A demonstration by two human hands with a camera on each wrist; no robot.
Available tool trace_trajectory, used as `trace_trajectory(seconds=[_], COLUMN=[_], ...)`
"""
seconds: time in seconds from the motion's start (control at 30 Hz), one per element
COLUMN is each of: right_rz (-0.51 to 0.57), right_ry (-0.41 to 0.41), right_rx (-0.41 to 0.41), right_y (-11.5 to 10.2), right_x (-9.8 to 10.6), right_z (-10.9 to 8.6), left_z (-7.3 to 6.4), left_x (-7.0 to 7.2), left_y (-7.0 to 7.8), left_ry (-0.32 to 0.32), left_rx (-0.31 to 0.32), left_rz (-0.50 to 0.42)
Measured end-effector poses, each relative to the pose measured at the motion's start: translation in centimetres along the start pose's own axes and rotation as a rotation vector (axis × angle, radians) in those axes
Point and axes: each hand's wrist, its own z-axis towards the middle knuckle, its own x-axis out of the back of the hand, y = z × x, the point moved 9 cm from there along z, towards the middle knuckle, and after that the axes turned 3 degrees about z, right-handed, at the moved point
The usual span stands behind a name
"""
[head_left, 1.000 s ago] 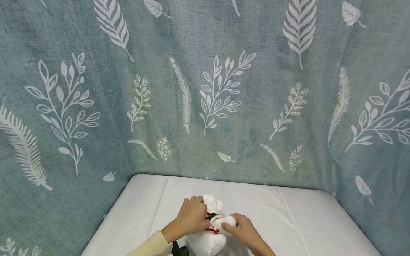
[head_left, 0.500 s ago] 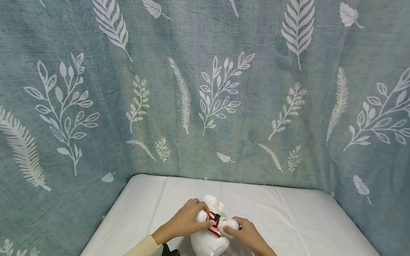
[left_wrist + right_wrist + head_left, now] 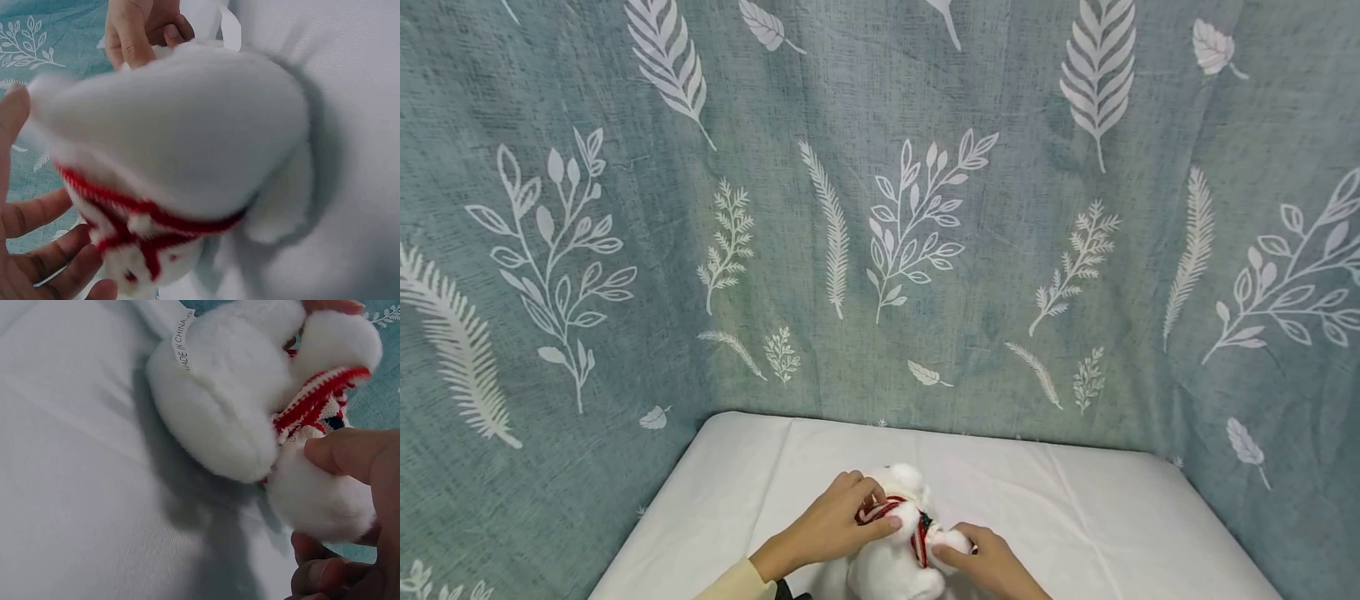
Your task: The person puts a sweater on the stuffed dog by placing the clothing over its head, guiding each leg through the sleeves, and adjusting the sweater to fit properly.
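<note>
Right hand (image 3: 988,560) pinches the white plush toy's (image 3: 891,571) arm (image 3: 319,494) at four o'clock; the left hand (image 3: 831,521) clasps it at ten o'clock, beside the red-trimmed knit top (image 3: 920,542). It's at the white worktop's (image 3: 1120,517) six o'clock side.

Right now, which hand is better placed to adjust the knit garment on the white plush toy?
Probably the left hand: its fingers are at the red-trimmed knit garment. The right hand grips a limb of the white plush toy, so could steady it.
</note>
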Motion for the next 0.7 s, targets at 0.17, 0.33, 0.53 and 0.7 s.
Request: trace_trajectory(seconds=[0.17, 0.33, 0.53, 0.7], right_rz=[-0.082, -0.103, 0.070, 0.114], right_ry=[-0.013, 0.086, 0.202, 0.112], right_rx=[-0.048, -0.035, -0.003, 0.159], right_y=[0.6, -0.6, -2.4, -4.3], right_x=[0.6, 2.2, 3.3, 2.2], right_z=[-0.2, -0.3, -0.6, -0.9], left_z=[-0.2, -0.4, -0.1, 0.2], left_x=[0.2, 0.9, 0.4, -0.6], left_y=[-0.3, -0.8, -0.9, -0.6], left_ry=[0.008, 0.105, 0.120, 0.097], left_rx=[-0.018, 0.006, 0.049, 0.056], left_rz=[0.007, 0.108, 0.173, 0.203])
